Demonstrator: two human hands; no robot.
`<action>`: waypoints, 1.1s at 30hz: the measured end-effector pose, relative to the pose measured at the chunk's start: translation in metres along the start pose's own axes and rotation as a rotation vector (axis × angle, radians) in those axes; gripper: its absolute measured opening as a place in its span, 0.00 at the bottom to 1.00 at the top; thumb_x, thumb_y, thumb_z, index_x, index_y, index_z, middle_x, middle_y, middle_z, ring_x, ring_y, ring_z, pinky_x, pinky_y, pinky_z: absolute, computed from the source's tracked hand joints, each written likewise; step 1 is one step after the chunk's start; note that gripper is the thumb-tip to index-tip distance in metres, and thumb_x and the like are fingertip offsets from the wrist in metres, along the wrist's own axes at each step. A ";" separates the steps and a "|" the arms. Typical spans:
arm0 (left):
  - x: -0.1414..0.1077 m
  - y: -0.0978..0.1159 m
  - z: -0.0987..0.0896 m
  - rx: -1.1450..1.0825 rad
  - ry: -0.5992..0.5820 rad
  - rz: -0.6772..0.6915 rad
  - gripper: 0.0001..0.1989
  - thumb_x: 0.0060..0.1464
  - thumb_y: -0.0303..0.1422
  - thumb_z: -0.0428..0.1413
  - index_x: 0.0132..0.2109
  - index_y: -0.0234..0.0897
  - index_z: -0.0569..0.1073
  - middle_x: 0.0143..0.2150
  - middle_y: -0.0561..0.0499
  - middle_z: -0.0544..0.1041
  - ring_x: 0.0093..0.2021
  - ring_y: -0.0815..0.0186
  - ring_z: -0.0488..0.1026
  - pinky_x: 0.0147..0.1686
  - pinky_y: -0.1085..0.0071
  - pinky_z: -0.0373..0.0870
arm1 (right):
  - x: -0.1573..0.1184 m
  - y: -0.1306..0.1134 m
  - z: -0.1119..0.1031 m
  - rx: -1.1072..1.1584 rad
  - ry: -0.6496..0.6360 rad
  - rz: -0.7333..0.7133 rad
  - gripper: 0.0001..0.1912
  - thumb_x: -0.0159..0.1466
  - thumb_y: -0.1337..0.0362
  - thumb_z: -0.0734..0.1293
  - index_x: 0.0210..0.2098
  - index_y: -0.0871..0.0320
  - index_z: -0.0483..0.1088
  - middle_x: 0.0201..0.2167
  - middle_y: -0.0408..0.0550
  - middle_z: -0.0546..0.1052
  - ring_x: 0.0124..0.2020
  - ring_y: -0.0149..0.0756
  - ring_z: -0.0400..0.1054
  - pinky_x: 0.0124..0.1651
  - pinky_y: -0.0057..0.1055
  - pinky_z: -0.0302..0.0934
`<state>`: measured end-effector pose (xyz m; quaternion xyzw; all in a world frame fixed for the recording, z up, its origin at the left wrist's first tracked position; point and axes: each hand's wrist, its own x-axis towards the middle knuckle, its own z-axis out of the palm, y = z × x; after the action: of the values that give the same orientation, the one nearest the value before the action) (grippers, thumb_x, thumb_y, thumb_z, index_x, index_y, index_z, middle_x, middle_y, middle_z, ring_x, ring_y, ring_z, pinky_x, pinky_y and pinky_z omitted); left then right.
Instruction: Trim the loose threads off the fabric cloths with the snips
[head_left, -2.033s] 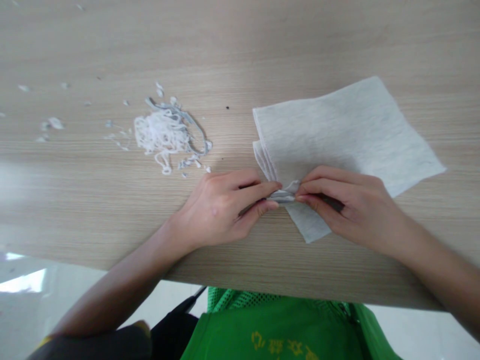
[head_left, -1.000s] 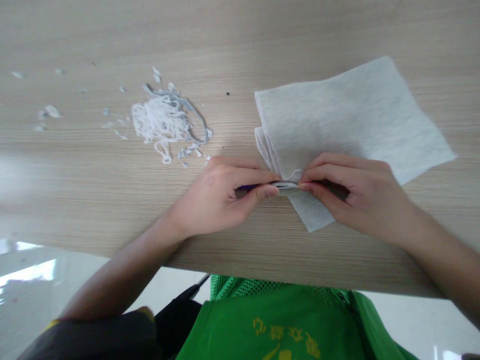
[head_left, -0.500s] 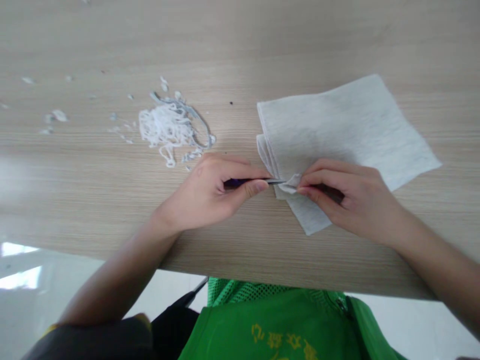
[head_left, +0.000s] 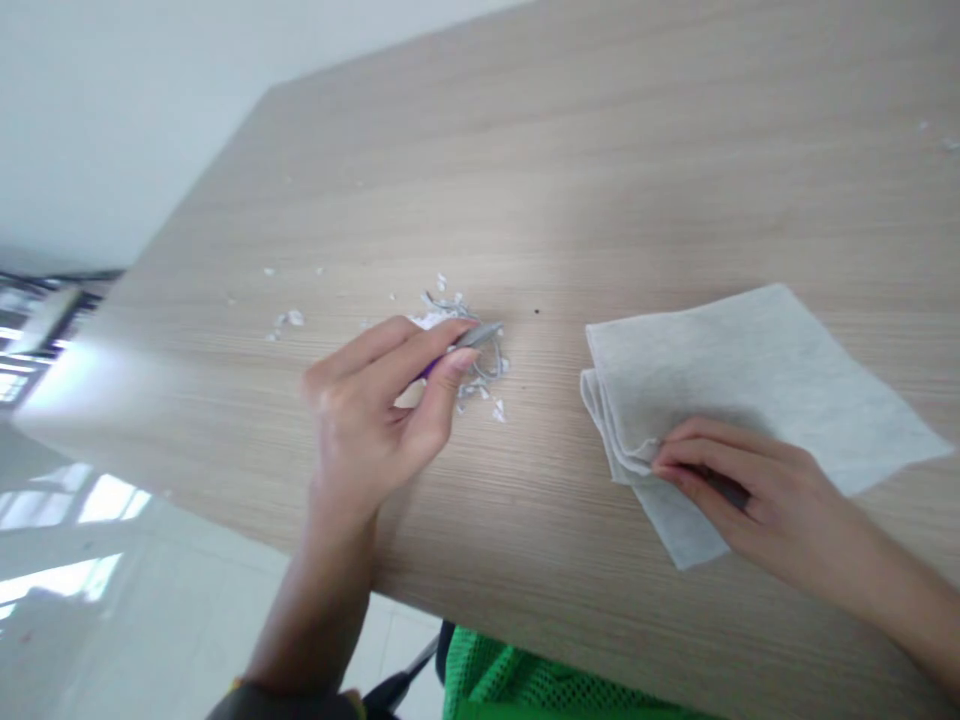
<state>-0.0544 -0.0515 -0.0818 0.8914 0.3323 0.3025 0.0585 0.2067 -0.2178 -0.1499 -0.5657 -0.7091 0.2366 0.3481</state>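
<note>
My left hand [head_left: 375, 405] is closed around small thread snips [head_left: 478, 335], their grey metal tip pointing right and a bit of purple handle showing between the fingers. It hovers over a pile of white thread scraps [head_left: 431, 320], covering much of it. My right hand [head_left: 750, 490] pinches the front left corner of a folded light grey cloth [head_left: 720, 370] between thumb and fingers. The cloth lies on the table with its layered, stitched edges to the left.
On the wood-grain table [head_left: 525, 520], small white scraps [head_left: 291, 318] lie to the left, and a dark speck [head_left: 536, 311] sits between pile and cloth. The table's left edge shows, with a shiny floor [head_left: 187, 560] below. Green mesh fabric [head_left: 525, 670] hangs at the front edge.
My left hand has moved left with the snips, away from the cloth corner to above the thread pile. My right hand still grips the cloth. The view has swung left.
</note>
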 end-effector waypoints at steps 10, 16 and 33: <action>-0.014 -0.038 -0.023 0.830 -0.165 0.075 0.15 0.67 0.36 0.53 0.58 0.41 0.72 0.36 0.50 0.78 0.34 0.63 0.75 0.26 0.68 0.60 | -0.001 0.007 0.005 -0.089 0.073 -0.088 0.07 0.71 0.61 0.62 0.41 0.51 0.72 0.39 0.44 0.80 0.37 0.35 0.78 0.37 0.27 0.74; -0.019 -0.042 -0.017 0.852 -0.292 0.125 0.14 0.68 0.35 0.51 0.58 0.41 0.72 0.35 0.48 0.77 0.33 0.61 0.74 0.25 0.65 0.59 | -0.004 0.010 0.006 -0.083 0.030 -0.066 0.06 0.71 0.64 0.62 0.42 0.51 0.71 0.41 0.45 0.79 0.39 0.34 0.77 0.38 0.26 0.72; -0.030 -0.009 -0.013 -0.050 -0.153 0.106 0.17 0.61 0.28 0.60 0.57 0.39 0.74 0.39 0.52 0.77 0.35 0.70 0.74 0.36 0.74 0.71 | -0.001 0.005 0.007 0.019 -0.033 0.012 0.05 0.69 0.69 0.63 0.39 0.56 0.71 0.37 0.46 0.76 0.37 0.32 0.71 0.39 0.29 0.66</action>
<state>-0.0848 -0.0649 -0.0897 0.9265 0.2717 0.2442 0.0900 0.2052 -0.2169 -0.1583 -0.5626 -0.7090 0.2550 0.3402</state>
